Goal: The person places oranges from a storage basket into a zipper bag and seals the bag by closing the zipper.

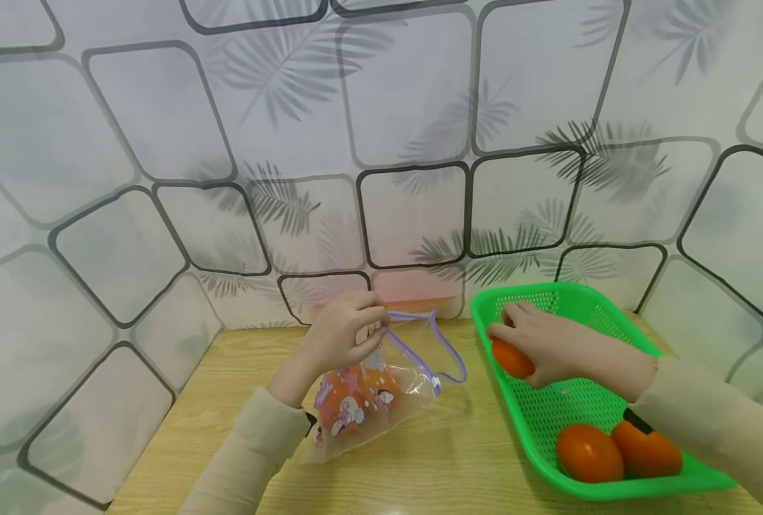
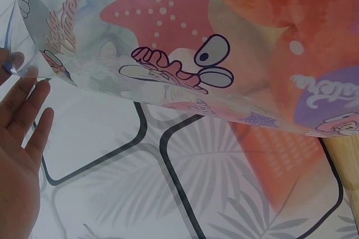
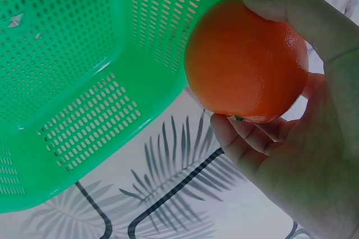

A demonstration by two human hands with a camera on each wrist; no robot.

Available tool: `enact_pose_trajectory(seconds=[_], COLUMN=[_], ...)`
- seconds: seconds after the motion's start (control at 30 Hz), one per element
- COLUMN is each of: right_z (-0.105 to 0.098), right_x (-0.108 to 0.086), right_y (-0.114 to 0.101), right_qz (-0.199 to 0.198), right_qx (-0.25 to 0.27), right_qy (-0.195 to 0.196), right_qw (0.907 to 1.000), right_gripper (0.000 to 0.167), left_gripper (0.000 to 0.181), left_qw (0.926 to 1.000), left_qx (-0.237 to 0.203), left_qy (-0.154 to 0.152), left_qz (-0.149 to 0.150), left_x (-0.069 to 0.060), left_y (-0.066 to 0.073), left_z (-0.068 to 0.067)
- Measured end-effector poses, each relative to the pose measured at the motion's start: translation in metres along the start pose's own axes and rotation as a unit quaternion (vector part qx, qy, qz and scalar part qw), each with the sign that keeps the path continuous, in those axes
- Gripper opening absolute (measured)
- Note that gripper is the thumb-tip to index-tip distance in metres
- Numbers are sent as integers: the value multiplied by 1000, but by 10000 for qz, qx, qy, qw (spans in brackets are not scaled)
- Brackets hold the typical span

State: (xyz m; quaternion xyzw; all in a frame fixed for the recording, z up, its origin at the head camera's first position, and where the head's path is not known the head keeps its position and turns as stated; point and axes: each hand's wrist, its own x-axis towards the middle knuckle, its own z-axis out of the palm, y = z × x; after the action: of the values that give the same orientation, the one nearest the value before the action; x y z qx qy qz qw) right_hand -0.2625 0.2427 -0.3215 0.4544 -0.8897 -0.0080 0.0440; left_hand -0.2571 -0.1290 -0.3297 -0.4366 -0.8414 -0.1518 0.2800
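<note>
The right hand (image 1: pixel 551 343) grasps a smooth orange (image 1: pixel 512 360) at the left rim of the green basket (image 1: pixel 521 422), which I fear could slip if its fingers loosen, while the left hand (image 1: pixel 345 329) pinches the zip bag (image 1: pixel 413 390).

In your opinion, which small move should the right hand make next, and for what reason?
Probably the right hand should carry the round orange fruit leftward to the clear printed plastic bag: it grips the fruit near the green perforated plastic basket, and the left hand holds the bag, whose purple-edged mouth gapes.
</note>
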Motion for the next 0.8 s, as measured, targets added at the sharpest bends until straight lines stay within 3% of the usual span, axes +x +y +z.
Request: enact_pose_trajectory(seconds=[0.8], right_z=[-10], right_x=[17], right_y=[-15], right_qz=[-176], right_qx=[-153], right_qy=[163], right_qw=[9996], right_gripper=[77], left_gripper=[5], left_qw=[10000], left_qx=[23], left_qy=[14], left_qz=[-27], left_x=[-3], left_y=[-2], left_z=[-3])
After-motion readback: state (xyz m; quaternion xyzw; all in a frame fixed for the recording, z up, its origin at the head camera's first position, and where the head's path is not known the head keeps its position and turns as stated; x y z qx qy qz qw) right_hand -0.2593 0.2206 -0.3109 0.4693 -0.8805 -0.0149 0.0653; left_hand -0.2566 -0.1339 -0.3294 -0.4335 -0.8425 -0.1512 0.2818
